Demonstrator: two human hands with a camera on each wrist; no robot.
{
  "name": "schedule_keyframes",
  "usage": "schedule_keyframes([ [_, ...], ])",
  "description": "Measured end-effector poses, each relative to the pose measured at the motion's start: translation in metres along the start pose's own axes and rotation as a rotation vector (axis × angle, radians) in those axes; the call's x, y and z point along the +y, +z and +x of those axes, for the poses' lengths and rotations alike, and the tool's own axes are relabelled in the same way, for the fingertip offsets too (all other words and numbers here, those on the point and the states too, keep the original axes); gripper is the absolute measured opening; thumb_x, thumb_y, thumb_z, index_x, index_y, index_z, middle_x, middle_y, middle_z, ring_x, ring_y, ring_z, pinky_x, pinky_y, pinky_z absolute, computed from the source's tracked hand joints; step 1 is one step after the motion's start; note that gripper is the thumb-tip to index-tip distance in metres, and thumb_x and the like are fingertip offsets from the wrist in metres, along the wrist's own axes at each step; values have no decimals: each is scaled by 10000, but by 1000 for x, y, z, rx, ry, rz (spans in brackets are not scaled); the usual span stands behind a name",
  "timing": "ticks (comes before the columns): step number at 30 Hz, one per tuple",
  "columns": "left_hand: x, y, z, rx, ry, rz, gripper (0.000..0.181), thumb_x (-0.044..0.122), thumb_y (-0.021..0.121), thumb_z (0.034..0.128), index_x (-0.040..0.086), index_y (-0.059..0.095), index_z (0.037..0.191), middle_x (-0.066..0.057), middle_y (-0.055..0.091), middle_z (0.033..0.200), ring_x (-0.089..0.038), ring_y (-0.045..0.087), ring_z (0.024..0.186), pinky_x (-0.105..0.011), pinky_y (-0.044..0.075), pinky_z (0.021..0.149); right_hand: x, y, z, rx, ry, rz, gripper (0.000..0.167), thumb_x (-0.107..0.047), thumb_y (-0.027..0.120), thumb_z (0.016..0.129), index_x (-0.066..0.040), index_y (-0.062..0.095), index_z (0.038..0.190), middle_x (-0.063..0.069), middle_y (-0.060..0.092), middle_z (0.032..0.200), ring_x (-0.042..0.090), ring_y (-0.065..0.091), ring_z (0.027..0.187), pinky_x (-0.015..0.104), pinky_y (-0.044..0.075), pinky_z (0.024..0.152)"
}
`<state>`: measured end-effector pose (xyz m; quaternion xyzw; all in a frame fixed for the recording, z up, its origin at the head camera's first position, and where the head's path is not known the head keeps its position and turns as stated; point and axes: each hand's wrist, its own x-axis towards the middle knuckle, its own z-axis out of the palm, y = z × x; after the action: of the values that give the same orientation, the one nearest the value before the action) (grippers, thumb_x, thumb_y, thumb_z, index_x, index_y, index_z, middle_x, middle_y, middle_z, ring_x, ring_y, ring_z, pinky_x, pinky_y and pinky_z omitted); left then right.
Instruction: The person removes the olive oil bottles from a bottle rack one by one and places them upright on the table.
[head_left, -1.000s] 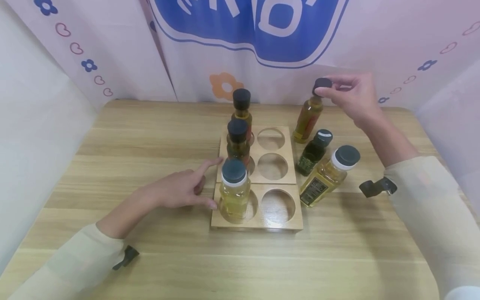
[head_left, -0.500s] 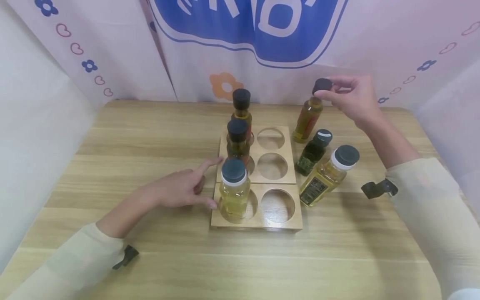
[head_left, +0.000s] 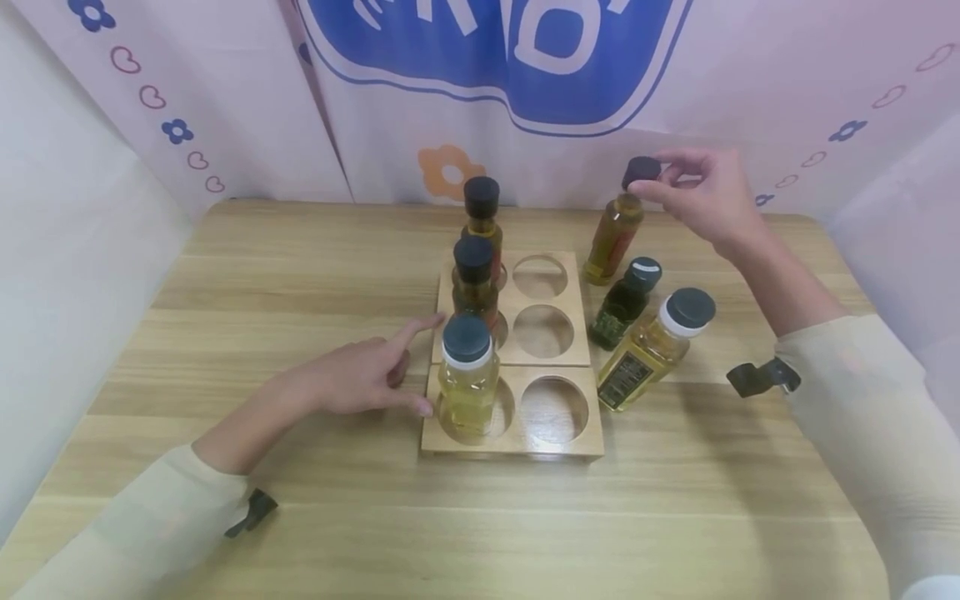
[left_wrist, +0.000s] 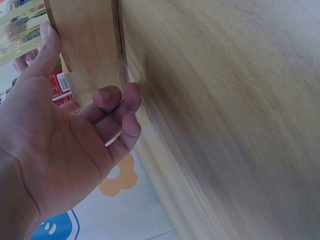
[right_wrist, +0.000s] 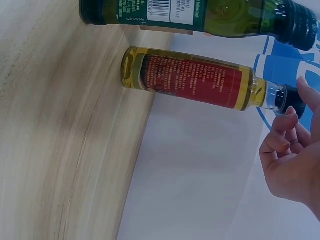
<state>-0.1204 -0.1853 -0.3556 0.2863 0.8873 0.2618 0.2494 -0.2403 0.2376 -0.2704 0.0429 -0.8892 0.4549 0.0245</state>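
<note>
My right hand (head_left: 708,196) pinches the black cap of a slim oil bottle (head_left: 615,237) with a red label. That bottle stands on the table behind the others on the right; its label (right_wrist: 195,81) shows in the right wrist view. At the wooden rack (head_left: 513,365), my left hand (head_left: 367,375) has its index finger and thumb extended to the left edge. Its other fingers (left_wrist: 132,125) are loosely bent and hold nothing. The rack's left column holds a pale oil bottle (head_left: 468,383) in front and two dark-capped bottles (head_left: 474,283) behind. Its right-column holes contain no bottles.
Right of the rack stand a small dark green bottle (head_left: 625,308) and a larger yellow oil bottle (head_left: 645,354) with a green cap. Behind the wooden table (head_left: 315,508) hangs a white printed cloth (head_left: 390,142).
Both hands keep almost the same place. The right forearm shifts very slightly, its hand still at the bottle's cap. No bottle has visibly moved on the table.
</note>
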Motion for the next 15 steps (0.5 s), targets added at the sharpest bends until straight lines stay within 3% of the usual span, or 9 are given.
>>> schedule_keyframes([
  [9,0,-1,0,-2,5,-5,1125,558,780,872,183,71,1662,3,529,715,-126,463,627,-325,439,615,-4,-23,-16,67,2,181,482,-249,838,902,-195,681,1355,-57,638,851,71,682,770,174,524,641],
  [15,0,-1,-1,-5,1,-7,1137,564,779,868,175,65,1663,2,532,718,-130,467,631,-330,446,624,-21,-46,-32,164,-78,344,345,-67,838,876,-140,766,1206,-15,671,787,71,685,668,159,519,567],
])
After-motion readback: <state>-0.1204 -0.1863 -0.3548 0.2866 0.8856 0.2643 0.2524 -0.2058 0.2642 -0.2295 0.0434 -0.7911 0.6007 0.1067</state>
